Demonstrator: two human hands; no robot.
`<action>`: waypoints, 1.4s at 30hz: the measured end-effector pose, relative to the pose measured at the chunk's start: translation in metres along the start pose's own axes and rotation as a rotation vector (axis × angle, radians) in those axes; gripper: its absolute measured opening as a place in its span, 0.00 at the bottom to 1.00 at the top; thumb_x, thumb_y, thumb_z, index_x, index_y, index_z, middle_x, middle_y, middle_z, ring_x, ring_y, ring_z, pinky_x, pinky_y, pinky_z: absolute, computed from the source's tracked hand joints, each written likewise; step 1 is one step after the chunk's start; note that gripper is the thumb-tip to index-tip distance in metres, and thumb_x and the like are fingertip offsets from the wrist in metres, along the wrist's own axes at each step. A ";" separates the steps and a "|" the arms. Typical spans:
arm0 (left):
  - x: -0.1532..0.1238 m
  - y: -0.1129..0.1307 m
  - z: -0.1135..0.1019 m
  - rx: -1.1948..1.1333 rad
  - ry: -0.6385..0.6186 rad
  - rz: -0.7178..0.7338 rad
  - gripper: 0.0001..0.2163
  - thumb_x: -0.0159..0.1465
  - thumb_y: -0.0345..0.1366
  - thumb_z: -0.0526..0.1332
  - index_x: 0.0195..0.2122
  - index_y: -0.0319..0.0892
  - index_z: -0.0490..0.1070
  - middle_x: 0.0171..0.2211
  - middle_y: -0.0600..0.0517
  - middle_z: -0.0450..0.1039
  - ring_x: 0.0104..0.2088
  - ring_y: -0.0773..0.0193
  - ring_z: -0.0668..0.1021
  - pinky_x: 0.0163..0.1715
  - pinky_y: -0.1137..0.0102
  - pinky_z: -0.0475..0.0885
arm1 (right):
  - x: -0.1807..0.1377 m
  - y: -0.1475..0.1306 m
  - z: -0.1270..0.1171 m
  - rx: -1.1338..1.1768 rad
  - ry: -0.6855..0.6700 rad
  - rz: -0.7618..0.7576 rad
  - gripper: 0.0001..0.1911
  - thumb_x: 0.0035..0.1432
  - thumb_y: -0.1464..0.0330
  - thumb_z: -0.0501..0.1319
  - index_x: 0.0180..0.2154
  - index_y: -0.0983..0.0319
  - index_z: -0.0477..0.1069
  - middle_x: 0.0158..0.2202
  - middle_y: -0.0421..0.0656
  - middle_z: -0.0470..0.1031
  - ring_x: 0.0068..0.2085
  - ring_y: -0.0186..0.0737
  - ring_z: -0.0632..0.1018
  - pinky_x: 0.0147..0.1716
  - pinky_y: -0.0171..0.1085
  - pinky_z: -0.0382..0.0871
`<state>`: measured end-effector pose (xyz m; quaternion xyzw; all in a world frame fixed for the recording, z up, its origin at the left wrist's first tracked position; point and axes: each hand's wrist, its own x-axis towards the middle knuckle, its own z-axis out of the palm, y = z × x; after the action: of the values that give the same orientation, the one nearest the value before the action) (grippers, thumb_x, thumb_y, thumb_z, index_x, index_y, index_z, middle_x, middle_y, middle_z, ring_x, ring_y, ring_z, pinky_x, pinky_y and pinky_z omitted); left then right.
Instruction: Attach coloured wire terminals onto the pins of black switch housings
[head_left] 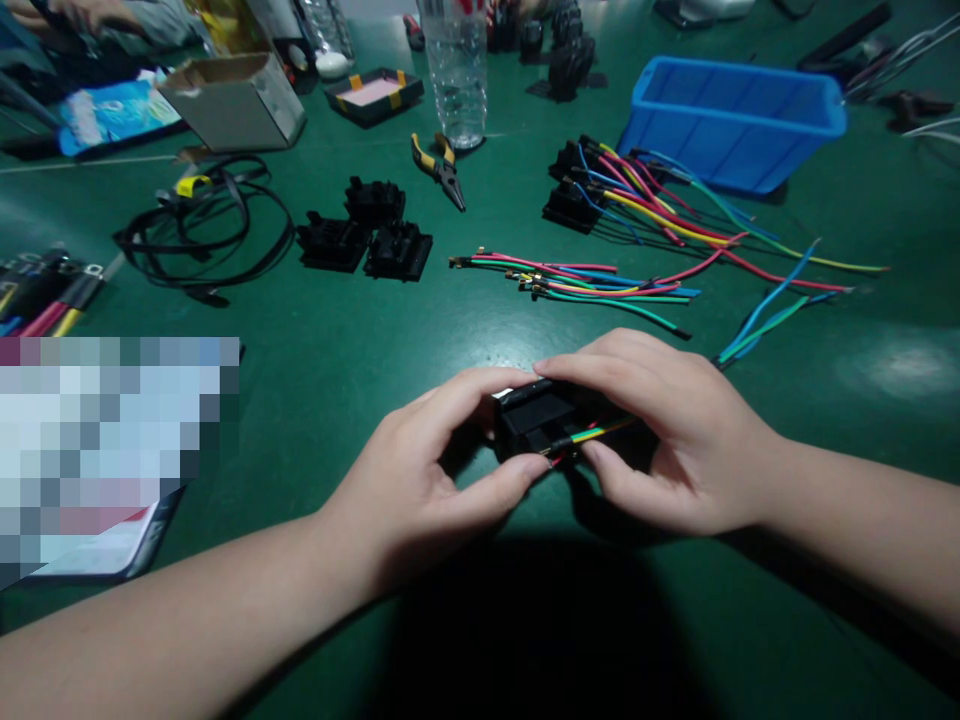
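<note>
1. Green table (337, 325); blue bin (750, 140) far right, pliers (448, 180) left of it.
2. Black housing (534, 415) with coloured wires (589, 436), near side, mid-table.
3. Left hand (416, 450) grips its left end; right hand (679, 420), its right.

black housing (534, 418): partly covered | screen (97, 550): mostly pixelated | bottle (459, 98): top-cropped

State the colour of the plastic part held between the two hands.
The plastic part is black; it shows best in the head view.
</note>
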<state>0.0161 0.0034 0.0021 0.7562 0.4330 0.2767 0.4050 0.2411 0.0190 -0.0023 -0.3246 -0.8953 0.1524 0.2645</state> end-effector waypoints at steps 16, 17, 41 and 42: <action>-0.001 0.000 -0.001 -0.005 -0.016 0.009 0.17 0.61 0.39 0.65 0.52 0.49 0.67 0.46 0.55 0.75 0.44 0.64 0.78 0.43 0.74 0.72 | 0.001 -0.003 0.000 -0.025 -0.020 0.028 0.21 0.51 0.68 0.58 0.49 0.61 0.64 0.40 0.46 0.74 0.39 0.45 0.73 0.37 0.43 0.68; -0.001 0.000 -0.001 0.000 -0.016 0.017 0.17 0.61 0.39 0.65 0.51 0.49 0.67 0.46 0.55 0.75 0.44 0.65 0.78 0.43 0.74 0.71 | 0.001 -0.003 0.000 -0.026 -0.022 0.027 0.21 0.51 0.68 0.58 0.49 0.60 0.64 0.40 0.46 0.74 0.39 0.45 0.73 0.37 0.43 0.68; 0.000 -0.003 0.000 0.046 -0.005 0.077 0.17 0.61 0.38 0.65 0.51 0.50 0.64 0.44 0.59 0.73 0.42 0.68 0.76 0.41 0.75 0.70 | 0.000 -0.002 0.002 -0.008 0.004 0.026 0.21 0.52 0.67 0.58 0.48 0.65 0.66 0.39 0.46 0.74 0.38 0.44 0.72 0.35 0.42 0.67; 0.000 -0.003 0.000 0.053 -0.006 0.079 0.17 0.61 0.38 0.65 0.50 0.50 0.64 0.44 0.59 0.73 0.43 0.68 0.76 0.42 0.75 0.70 | 0.000 -0.002 0.002 -0.010 0.002 0.029 0.21 0.51 0.67 0.58 0.48 0.65 0.66 0.38 0.46 0.74 0.38 0.44 0.72 0.35 0.42 0.67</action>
<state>0.0145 0.0040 -0.0009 0.7840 0.4087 0.2788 0.3748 0.2391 0.0175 -0.0029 -0.3390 -0.8910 0.1513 0.2614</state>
